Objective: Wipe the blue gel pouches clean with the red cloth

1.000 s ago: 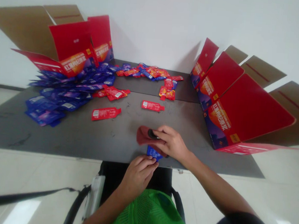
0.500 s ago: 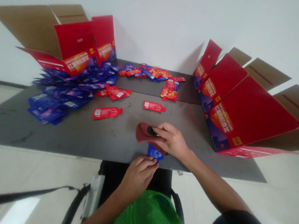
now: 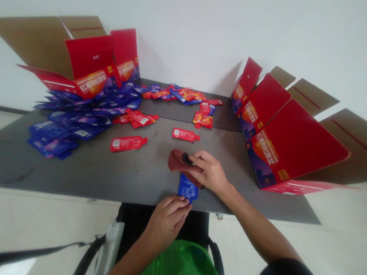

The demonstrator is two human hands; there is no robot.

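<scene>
A blue pouch [image 3: 187, 189] lies flat at the table's front edge, its narrow end toward me. The fingers of my left hand [image 3: 172, 214] are closed together on that narrow end. My right hand [image 3: 211, 172] grips a reddish-brown cloth [image 3: 176, 161], folded with a small black object [image 3: 186, 159] showing at my fingertips; I cannot make out what that object is. The cloth covers the far end of the blue pouch. Beyond the cloth lies a single red pouch [image 3: 185, 134], and another red pouch [image 3: 128, 143] rests farther left.
A heap of blue pouches [image 3: 74, 119] spreads in front of an open red carton [image 3: 95, 81] at left. Red pouches [image 3: 139, 118] lie beside it. Mixed pouches [image 3: 180, 94] line the back of the grey table [image 3: 149, 181]. Another open red carton [image 3: 274, 144] stands at right.
The cloth in my right hand has slid a little away from me, so more of the blue pouch shows. My left hand stays on the pouch's narrow end. The view has shifted slightly.
</scene>
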